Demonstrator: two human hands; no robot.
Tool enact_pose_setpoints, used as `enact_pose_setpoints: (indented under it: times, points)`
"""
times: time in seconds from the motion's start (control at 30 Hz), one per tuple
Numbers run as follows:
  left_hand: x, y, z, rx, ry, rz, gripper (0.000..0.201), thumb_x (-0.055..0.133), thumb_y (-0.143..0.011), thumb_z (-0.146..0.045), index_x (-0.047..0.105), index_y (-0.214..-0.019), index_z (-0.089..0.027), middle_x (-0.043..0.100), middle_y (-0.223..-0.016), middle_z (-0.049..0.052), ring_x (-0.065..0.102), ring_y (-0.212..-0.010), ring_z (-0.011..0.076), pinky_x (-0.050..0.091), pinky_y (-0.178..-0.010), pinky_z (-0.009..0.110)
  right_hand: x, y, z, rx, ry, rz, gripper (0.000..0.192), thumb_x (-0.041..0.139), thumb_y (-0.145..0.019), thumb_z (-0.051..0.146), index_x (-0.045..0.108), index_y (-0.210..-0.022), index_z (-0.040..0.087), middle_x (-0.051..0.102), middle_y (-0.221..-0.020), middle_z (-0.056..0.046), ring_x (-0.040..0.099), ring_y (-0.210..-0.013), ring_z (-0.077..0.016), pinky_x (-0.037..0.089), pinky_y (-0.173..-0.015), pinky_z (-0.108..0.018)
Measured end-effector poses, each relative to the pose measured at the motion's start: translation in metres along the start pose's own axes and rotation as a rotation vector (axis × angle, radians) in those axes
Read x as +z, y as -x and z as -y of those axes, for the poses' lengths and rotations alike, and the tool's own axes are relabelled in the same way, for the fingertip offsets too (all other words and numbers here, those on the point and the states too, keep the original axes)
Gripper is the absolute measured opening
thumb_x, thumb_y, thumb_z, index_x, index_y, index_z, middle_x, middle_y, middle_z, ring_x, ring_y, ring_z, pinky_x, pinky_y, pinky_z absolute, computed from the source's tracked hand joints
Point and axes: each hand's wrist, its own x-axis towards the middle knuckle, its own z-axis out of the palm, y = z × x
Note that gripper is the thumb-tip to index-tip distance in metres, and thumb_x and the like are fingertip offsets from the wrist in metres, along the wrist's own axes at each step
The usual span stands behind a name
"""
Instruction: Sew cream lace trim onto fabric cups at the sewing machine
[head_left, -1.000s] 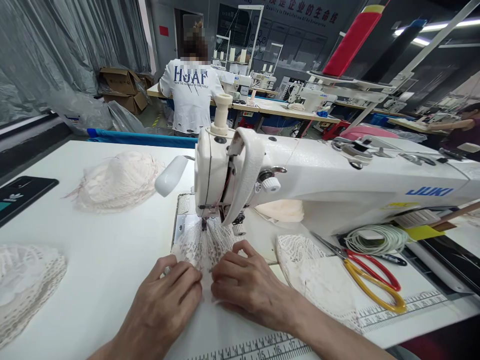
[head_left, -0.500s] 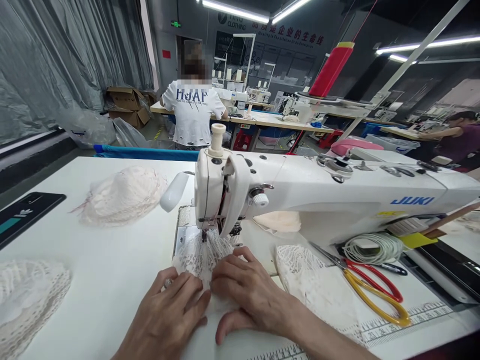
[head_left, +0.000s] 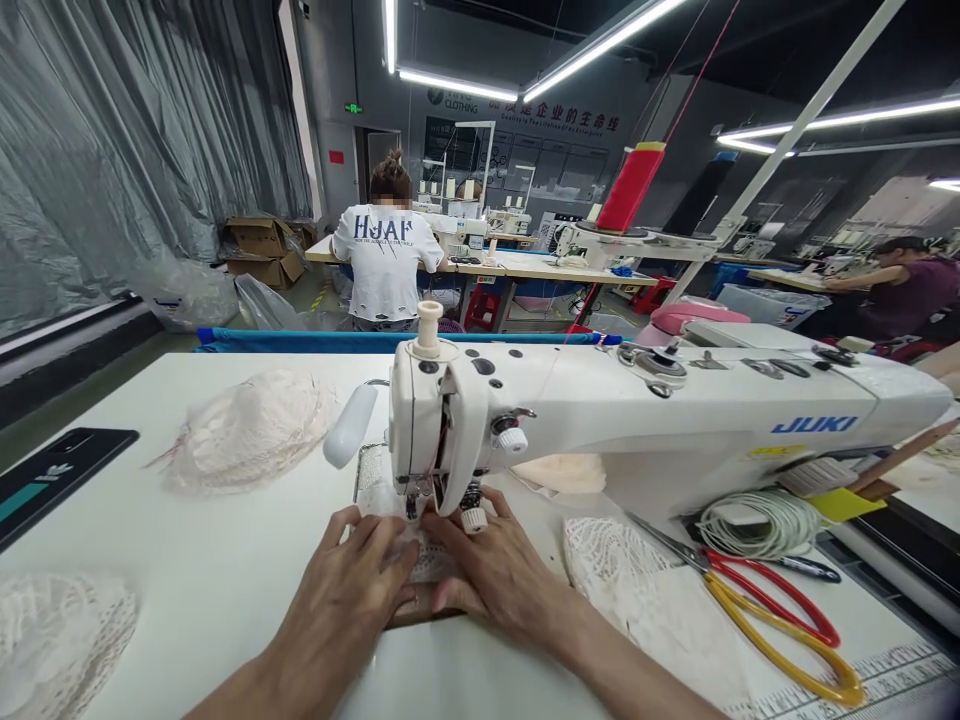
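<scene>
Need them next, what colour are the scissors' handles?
One red, one yellow, on the scissors; head view.

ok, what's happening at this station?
A person is feeding a small white lace piece under the needle of a white JUKI sewing machine. The left hand and right hand press it flat on the table, fingertips at the presser foot. Lace stacks and red-and-yellow scissors lie nearby. Another person works behind.

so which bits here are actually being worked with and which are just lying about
In use:
- left hand
- right hand
- lace piece pressed flat under both
- sewing machine

Lying about:
- scissors
- cord coil
- lace stacks
- phone
</scene>
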Motion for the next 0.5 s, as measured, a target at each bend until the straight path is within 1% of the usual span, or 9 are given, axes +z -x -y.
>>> enact_pose_setpoints:
  times: [0.1,0.17,0.27,0.4,0.5]
  points:
    - [0.004,-0.002,0.006,-0.005,-0.050,0.010,0.022,0.040,-0.092,-0.017,0.061,-0.097,-0.018,0.060,-0.089,0.007,0.055,-0.080,0.0222,0.033,-0.079,0.042,0.004,0.000,0.000,0.024,0.002,-0.003,0.069,0.027,-0.085,0.068,0.045,-0.126,0.015,0.061,-0.108,-0.014,0.053,-0.100,-0.0261,0.030,-0.094,-0.047]
    - [0.007,-0.002,0.011,-0.011,-0.076,-0.005,0.024,0.039,-0.091,-0.015,0.060,-0.102,-0.019,0.059,-0.090,0.008,0.053,-0.081,0.0224,0.033,-0.079,0.042,0.005,0.000,0.000,0.032,0.034,-0.003,0.071,0.027,-0.084,0.069,0.044,-0.128,0.015,0.061,-0.109,-0.014,0.052,-0.103,-0.0273,0.030,-0.094,-0.049]
    - [0.007,-0.003,0.014,-0.005,-0.104,-0.026,0.025,0.040,-0.090,-0.015,0.060,-0.103,-0.021,0.058,-0.089,0.007,0.051,-0.079,0.0216,0.034,-0.078,0.041,0.003,-0.001,0.001,0.038,0.071,0.011,0.070,0.030,-0.084,0.068,0.043,-0.129,0.016,0.062,-0.108,-0.015,0.051,-0.105,-0.0281,0.030,-0.094,-0.050]
    - [0.006,-0.004,0.013,0.024,-0.130,-0.031,0.028,0.036,-0.091,-0.014,0.061,-0.103,-0.018,0.057,-0.087,0.008,0.051,-0.075,0.0210,0.035,-0.077,0.040,-0.001,-0.002,0.001,0.028,0.074,0.027,0.069,0.032,-0.085,0.066,0.040,-0.132,0.016,0.062,-0.108,-0.015,0.053,-0.104,-0.0276,0.032,-0.093,-0.051]
    - [0.006,-0.003,0.010,0.017,-0.113,-0.040,0.028,0.036,-0.092,-0.014,0.061,-0.102,-0.017,0.056,-0.086,0.008,0.051,-0.075,0.0217,0.035,-0.078,0.041,-0.003,-0.002,0.000,0.017,0.081,0.027,0.066,0.033,-0.086,0.064,0.040,-0.132,0.017,0.062,-0.109,-0.014,0.053,-0.104,-0.0266,0.031,-0.095,-0.051]
